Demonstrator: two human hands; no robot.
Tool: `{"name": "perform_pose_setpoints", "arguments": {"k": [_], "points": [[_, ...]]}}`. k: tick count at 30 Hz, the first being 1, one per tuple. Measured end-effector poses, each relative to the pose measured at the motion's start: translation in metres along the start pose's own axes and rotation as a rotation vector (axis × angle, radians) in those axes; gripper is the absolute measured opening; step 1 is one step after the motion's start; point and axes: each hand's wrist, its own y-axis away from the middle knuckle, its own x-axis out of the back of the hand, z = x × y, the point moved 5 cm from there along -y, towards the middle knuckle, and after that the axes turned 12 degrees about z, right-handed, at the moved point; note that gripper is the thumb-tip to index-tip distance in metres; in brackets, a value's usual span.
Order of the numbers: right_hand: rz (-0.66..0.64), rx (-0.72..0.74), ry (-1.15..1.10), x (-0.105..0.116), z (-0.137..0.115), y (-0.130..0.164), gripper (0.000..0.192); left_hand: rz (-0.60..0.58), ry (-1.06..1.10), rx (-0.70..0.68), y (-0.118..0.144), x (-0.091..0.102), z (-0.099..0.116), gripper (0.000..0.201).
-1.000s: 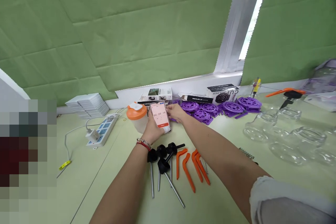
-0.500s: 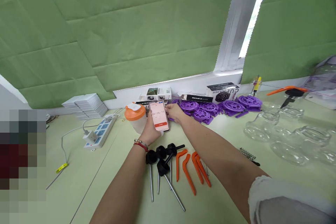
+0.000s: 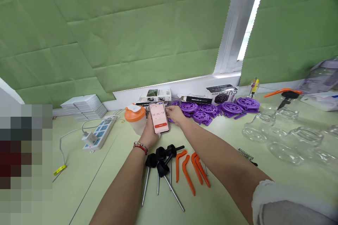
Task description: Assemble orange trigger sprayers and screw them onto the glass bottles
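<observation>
My left hand (image 3: 148, 134) holds a phone (image 3: 158, 117) upright over the table, its screen showing a running timer and a red button. My right hand (image 3: 175, 114) rests beside the phone's right edge, fingers touching it. A red bracelet sits on my left wrist. Just left of the phone stands a small jar with an orange lid (image 3: 135, 117). Below my hands lie black-knobbed metal rods (image 3: 159, 168) and several orange bent plastic pieces (image 3: 192, 169).
Purple slotted discs (image 3: 211, 109) lie piled along the back wall beside small cardboard boxes (image 3: 222, 94). Clear glass jars (image 3: 287, 135) lie at the right. A power strip (image 3: 98, 132) with a cable and a stack of white sheets (image 3: 83, 106) sit at the left. A blurred patch covers the left edge.
The timer has counted up about two seconds. The view has shifted slightly; one metal rod at the left now lies more slanted. My hands stay on the phone.
</observation>
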Motion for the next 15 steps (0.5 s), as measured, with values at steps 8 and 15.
{"name": "perform_pose_setpoints", "arguments": {"k": [8, 15], "points": [[0.041, -0.019, -0.003, 0.017, -0.009, 0.022, 0.011, -0.003, -0.101, -0.008, 0.002, 0.003, -0.002, 0.093], [0.063, 0.002, 0.013, 0.048, -0.021, 0.051, 0.014, -0.034, -0.166, 0.198, 0.018, 0.017, -0.025, 0.093]]}}
